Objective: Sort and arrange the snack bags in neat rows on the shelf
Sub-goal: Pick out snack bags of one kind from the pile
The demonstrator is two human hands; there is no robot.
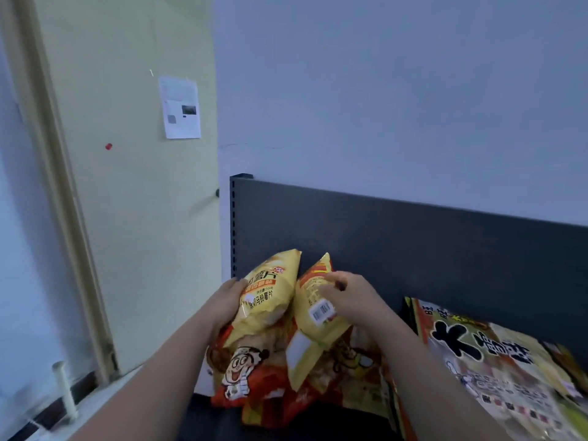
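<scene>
Yellow snack bag (267, 294), printed front up, is gripped by left hand (227, 300), thumb and fingers wrapped on its left edge. Second yellow bag (313, 326), barcode side up, lies just right of the first and touches it. Right hand (350, 300) grasps it w/ fingers curled over its upper part. Both bags tilt, tops pointing at the dark back panel (413, 243) beyond the hands.

Under both hands lies a red bag (245, 374) w/ a cartoon face, part of a loose heap on the shelf (203, 415). More orange-red packs sit beneath the right wrist, overlapping. Right of the right forearm, a big pale bag (477, 354) w/ bold black characters lies flat, w/ other packs stacked under it.

Left of the left hand, past the shelf end, is a cream wall w/ a paper notice (179, 106) fixed high up and a small red mark (108, 146) below and left of it. A white post (65, 389) stands low, well left of the left forearm.
</scene>
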